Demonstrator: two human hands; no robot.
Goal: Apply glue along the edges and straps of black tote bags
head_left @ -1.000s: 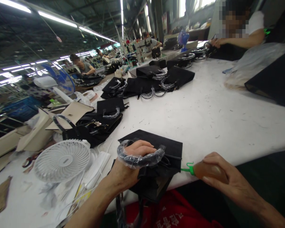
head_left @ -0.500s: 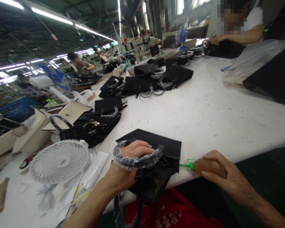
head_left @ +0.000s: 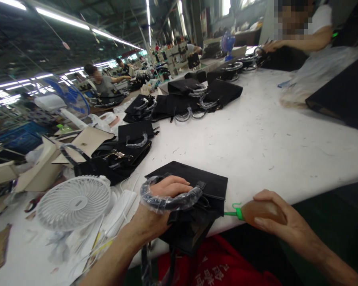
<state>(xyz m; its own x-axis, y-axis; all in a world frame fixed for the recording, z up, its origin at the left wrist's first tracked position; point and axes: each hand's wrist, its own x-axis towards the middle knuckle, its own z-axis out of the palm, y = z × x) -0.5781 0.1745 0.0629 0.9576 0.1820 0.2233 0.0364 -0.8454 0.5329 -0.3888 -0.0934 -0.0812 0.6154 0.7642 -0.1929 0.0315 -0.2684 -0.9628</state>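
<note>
A black handbag (head_left: 198,178) lies at the near edge of the white table, its near part hanging toward my lap. My left hand (head_left: 173,186) reaches through its plastic-wrapped handle (head_left: 167,204), fingers together and bent over the bag; the fingertips are partly hidden. A second wrapped handle (head_left: 145,266) dangles below the table edge. To the right, my right hand (head_left: 295,228) grips a squeeze bottle (head_left: 261,212) of amber liquid, lying sideways. Its green nozzle (head_left: 231,213) points left, with the tip at the bag's right edge.
A white fan (head_left: 77,202) and cables stand left of my arm. Black handbags (head_left: 173,105) and cream bag pieces (head_left: 85,143) are piled along the left and back of the table (head_left: 256,147). A co-worker (head_left: 313,33) handles a bag at the far right, near clear plastic (head_left: 313,75).
The bottle in my right hand has shifted very slightly, with its nozzle still at the bag's edge. My left hand and the bag have hardly moved.
</note>
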